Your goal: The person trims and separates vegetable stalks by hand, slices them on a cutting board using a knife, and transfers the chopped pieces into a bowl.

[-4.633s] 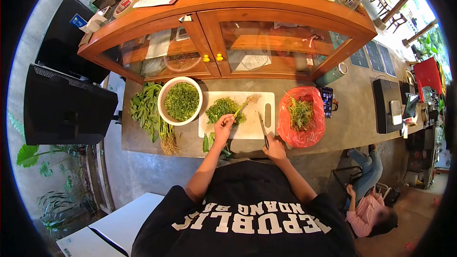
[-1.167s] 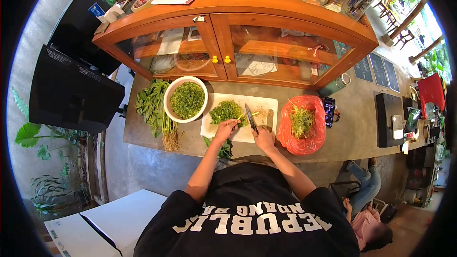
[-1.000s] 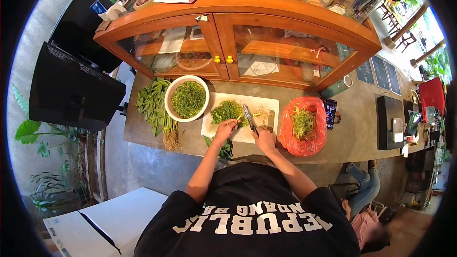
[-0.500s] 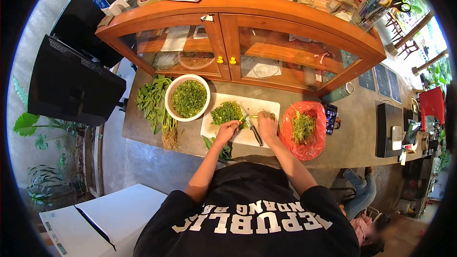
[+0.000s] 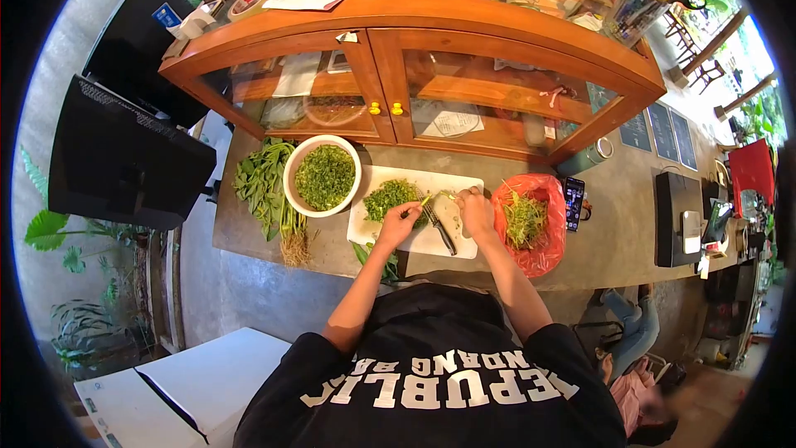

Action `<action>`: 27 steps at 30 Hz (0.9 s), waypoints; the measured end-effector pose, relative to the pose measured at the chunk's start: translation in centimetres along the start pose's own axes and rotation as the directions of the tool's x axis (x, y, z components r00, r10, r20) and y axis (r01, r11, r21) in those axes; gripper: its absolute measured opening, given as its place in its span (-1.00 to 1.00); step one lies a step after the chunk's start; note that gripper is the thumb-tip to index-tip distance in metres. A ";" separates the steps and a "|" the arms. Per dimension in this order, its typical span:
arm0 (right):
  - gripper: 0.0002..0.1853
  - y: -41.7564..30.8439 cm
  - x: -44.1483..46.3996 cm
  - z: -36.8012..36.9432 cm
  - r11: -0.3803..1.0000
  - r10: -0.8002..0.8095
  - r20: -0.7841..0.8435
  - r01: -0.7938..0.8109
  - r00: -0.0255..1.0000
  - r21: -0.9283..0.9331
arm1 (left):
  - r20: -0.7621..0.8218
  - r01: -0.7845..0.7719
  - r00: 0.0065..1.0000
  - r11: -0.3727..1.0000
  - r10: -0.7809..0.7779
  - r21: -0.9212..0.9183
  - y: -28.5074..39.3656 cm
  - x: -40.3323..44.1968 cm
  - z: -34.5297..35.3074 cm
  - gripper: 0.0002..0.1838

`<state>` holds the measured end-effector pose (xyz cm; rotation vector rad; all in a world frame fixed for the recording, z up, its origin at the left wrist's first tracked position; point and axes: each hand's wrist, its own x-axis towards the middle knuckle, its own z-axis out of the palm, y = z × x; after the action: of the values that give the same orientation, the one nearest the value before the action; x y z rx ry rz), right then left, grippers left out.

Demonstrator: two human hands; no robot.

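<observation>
On the white cutting board point(image 5: 460, 187), my left hand point(image 5: 399, 222) pinches a short green stem point(image 5: 426, 200). My right hand point(image 5: 476, 211) is closed at the board's right side, its fingertips on a thin pale-green strand that points toward the left hand. Between the hands a knife point(image 5: 441, 232) with a black handle lies on the board. A heap of chopped greens point(image 5: 388, 197) sits beside the left hand. Left of the board stands a white bowl point(image 5: 288, 181) full of chopped greens. A red plastic bag point(image 5: 549, 260) holding stems and scraps point(image 5: 525, 220) is just right of my right hand.
A bunch of leafy greens with roots point(image 5: 269, 187) lies left of the bowl. Behind the board rises a wooden glass-door cabinet point(image 5: 381, 75). A phone point(image 5: 574, 199) and a green tumbler point(image 5: 587, 158) are at the right. Another person's legs point(image 5: 632, 328) show at lower right.
My right hand has shifted slightly right, away from the left hand, and the gap between them is wider. The knife stays on the board. The whole view has tilted a little.
</observation>
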<state>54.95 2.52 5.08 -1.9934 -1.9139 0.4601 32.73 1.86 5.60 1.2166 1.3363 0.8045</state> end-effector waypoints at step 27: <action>-0.79 1.0 -5.7 -2.8 0.920 0.096 -0.028 -0.078 0.995 0.383 | -0.036 -0.132 0.989 0.959 0.145 0.250 0.2 0.7 1.6 -0.66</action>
<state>56.85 -3.30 7.07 -1.8166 -1.5659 0.7414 34.40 2.33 5.32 1.5080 1.4391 0.7899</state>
